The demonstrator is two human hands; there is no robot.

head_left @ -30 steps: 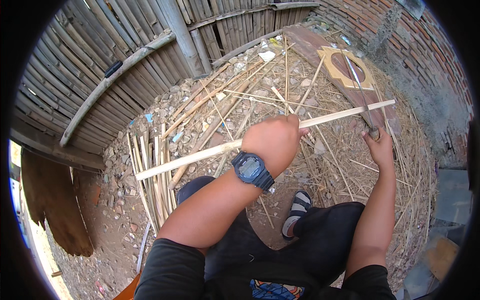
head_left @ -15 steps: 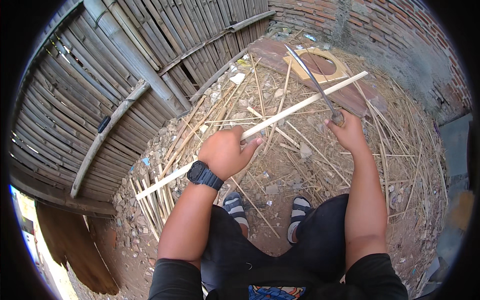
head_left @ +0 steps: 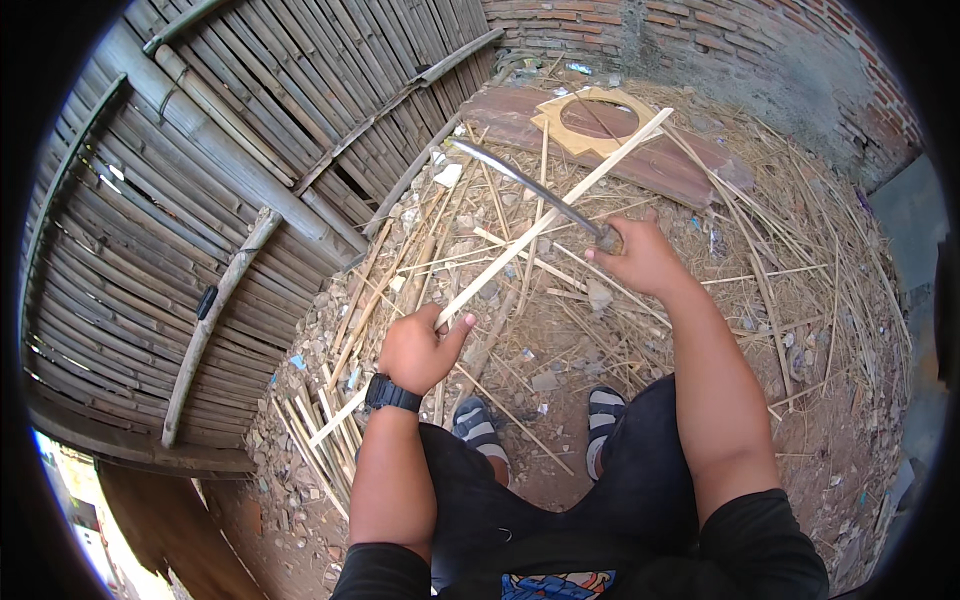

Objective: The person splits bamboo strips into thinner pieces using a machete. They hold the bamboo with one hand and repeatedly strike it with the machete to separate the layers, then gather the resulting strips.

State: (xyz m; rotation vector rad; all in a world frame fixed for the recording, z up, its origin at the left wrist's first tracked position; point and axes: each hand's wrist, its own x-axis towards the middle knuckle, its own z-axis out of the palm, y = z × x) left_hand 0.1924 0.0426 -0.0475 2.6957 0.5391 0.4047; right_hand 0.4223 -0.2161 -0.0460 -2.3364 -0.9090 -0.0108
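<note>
My left hand (head_left: 420, 348), with a black watch (head_left: 392, 393) on its wrist, is closed around a long pale bamboo strip (head_left: 520, 243). The strip slants from low on the left up to the far right. In my right hand (head_left: 640, 257) is the short handle of a sickle (head_left: 545, 193); the fingers wrap it and hide part of it. Its long, slightly curved blade points to the far left and crosses the strip in this view. Whether blade and strip touch, I cannot tell.
Several cut bamboo strips (head_left: 318, 440) lie beside my left forearm. More thin sticks, straw and stones cover the ground around my sandalled feet (head_left: 480, 428). Farther off rests a reddish-brown board (head_left: 690, 165) with a yellow ring-shaped panel (head_left: 563, 128). A bamboo wall (head_left: 260, 120) and a brick wall (head_left: 740, 50) enclose the spot.
My right hand has moved left and nearer, swinging the sickle blade toward the left. My left hand has come lower, and the bamboo strip now slants more steeply. The view has shifted a little.
</note>
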